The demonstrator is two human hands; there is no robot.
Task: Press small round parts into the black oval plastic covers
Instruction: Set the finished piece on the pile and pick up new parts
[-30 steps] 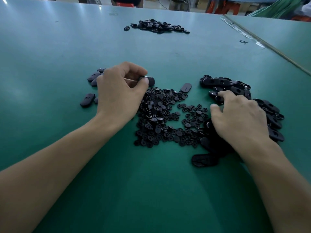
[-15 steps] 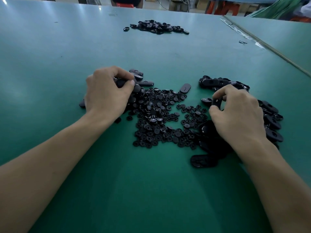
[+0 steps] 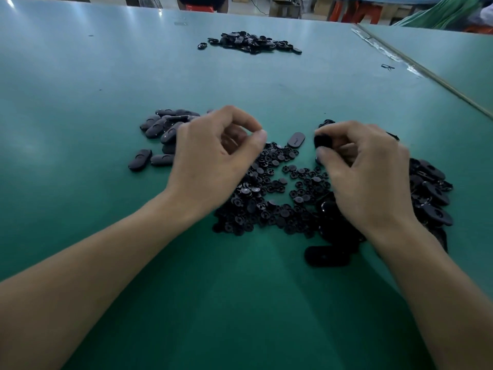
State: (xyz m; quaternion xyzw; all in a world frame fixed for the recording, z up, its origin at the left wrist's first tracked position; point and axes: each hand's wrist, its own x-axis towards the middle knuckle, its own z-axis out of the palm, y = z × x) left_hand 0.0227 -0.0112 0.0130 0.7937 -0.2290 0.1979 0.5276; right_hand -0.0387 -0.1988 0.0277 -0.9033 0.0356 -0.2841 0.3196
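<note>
Now that a black oval cover (image 3: 322, 141) has been lifted and is gripped by the right hand (image 3: 365, 177) above the round parts (image 3: 269, 193) at the middle of the desk (image 3: 240, 303), another pressing seems begun, though what the curled left hand (image 3: 213, 158) pinches cannot be told.

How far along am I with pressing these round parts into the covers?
Seemingly done: the small heap of covers beside the left hand. In hand: the right hand grips one black oval cover. Left: the bigger cover pile at right and many loose round parts.

Green table (image 3: 80, 76) under glare; orange furniture (image 3: 357, 12) beyond; second table (image 3: 453, 57) right.
</note>
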